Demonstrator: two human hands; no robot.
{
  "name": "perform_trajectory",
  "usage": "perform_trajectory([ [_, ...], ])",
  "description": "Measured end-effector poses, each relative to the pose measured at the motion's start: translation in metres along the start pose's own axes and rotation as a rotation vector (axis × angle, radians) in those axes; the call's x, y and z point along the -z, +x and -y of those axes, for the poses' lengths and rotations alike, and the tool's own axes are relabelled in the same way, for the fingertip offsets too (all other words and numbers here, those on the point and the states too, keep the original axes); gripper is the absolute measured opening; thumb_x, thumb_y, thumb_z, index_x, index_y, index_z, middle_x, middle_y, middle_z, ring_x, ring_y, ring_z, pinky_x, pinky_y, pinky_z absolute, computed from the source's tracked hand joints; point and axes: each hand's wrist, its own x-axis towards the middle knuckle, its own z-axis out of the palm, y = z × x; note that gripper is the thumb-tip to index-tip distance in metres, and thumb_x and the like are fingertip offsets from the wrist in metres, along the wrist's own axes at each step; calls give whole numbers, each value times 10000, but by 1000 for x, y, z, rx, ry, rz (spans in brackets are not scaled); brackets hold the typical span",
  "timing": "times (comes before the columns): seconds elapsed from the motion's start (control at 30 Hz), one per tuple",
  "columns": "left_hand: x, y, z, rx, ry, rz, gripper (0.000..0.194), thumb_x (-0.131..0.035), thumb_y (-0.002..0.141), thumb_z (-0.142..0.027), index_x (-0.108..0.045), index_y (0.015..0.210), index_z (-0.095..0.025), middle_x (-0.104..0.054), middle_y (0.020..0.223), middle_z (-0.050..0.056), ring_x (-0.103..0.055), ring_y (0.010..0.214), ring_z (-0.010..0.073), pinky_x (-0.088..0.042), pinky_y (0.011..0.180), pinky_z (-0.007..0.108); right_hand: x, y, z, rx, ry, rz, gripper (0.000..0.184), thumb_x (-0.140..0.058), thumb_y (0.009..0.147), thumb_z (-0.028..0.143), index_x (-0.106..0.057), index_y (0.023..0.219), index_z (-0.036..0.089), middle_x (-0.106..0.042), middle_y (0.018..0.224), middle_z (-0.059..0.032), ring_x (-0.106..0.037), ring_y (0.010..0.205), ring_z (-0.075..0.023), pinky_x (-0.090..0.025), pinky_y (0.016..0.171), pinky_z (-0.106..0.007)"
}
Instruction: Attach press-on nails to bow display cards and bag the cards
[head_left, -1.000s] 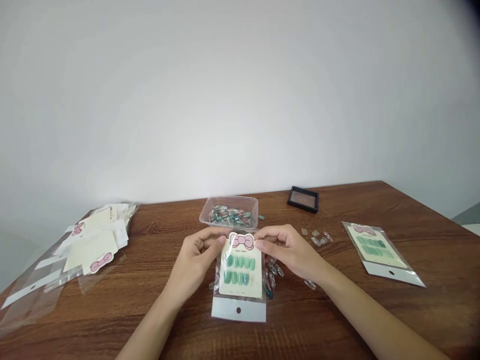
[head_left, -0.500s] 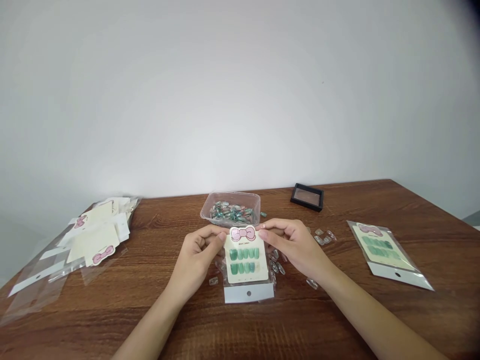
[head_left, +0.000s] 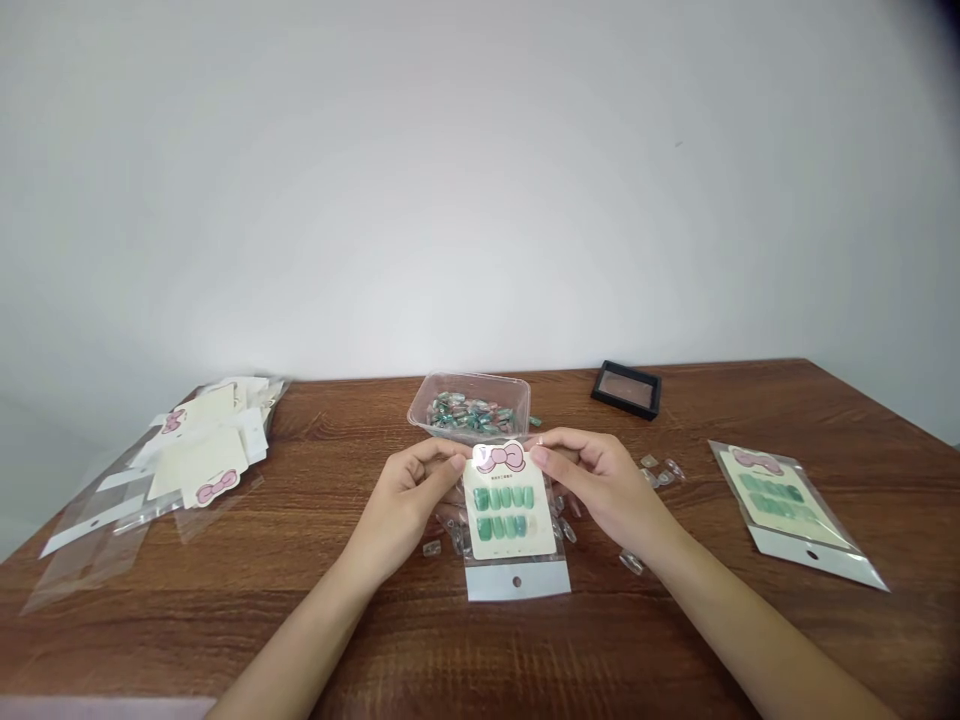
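Note:
Between thumb and fingers, my left hand [head_left: 409, 500] pinches the upper left corner of a cream card [head_left: 487, 546] with a pink bow at its top. My right hand [head_left: 592, 485] grips the upper right corner the same way. Two rows of green press-on nails [head_left: 508, 525] sit on the card, the last place in the lower row looking pale. A clear plastic bag with a white header strip [head_left: 540, 583] extends below the card; whether the card is inside it I cannot tell. Loose clear nail tips [head_left: 631, 562] lie around and partly behind my hands.
Behind my hands stands a clear plastic tub [head_left: 517, 393] of green and pinkish nails. A small black frame-like box [head_left: 627, 389] is at the back right. A bagged nail card [head_left: 780, 503] lies at the right. Blank bow cards [head_left: 196, 462] and clear bags [head_left: 97, 555] are piled at the left.
The view has shifted slightly, so most things appear a little to the right. Both hands keep hold of the card, its top edge tilted slightly differently.

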Motion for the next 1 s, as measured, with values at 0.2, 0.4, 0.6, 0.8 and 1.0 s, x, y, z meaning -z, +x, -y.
perform_trajectory([
  [0.2,2,2,3,-18,16,-21,305,-704,898,-424,-721,1031,-150,-681,755,12,-627,652,121,-555,600,234,-4,-7,-5,388,-157,-279,167,-700,919,291,-563,1008,260,-720,939,-9,-686,782,-159,-556,641,-274],
  [0.4,1,0,-1,-41,26,-19,307,-710,888,-440,-732,1025,-166,-652,727,-3,-612,633,119,-562,585,238,-6,-9,-4,705,-583,-192,206,-636,933,190,-655,1127,258,-599,1240,-81,-676,927,-185,-568,757,-338],
  [0.6,-1,-3,-3,-23,52,16,312,-696,898,-442,-743,1045,-170,-668,723,9,-613,646,131,-581,597,258,-8,-8,3,549,-556,-101,307,-640,945,273,-601,1250,269,-646,1158,-61,-667,1022,-226,-550,863,-367],
  [0.8,1,-1,1,-33,69,13,332,-689,899,-460,-746,1054,-172,-641,719,5,-590,664,132,-554,572,233,-6,-9,3,381,-470,-54,221,-661,938,346,-644,1147,272,-712,978,-8,-655,787,-168,-519,688,-302],
  [1.0,1,-2,3,-13,62,24,336,-674,912,-455,-730,1086,-173,-657,744,8,-585,637,126,-548,568,245,-7,-9,2,276,-345,6,252,-652,950,387,-631,1180,285,-719,876,18,-654,750,-154,-491,644,-272],
])
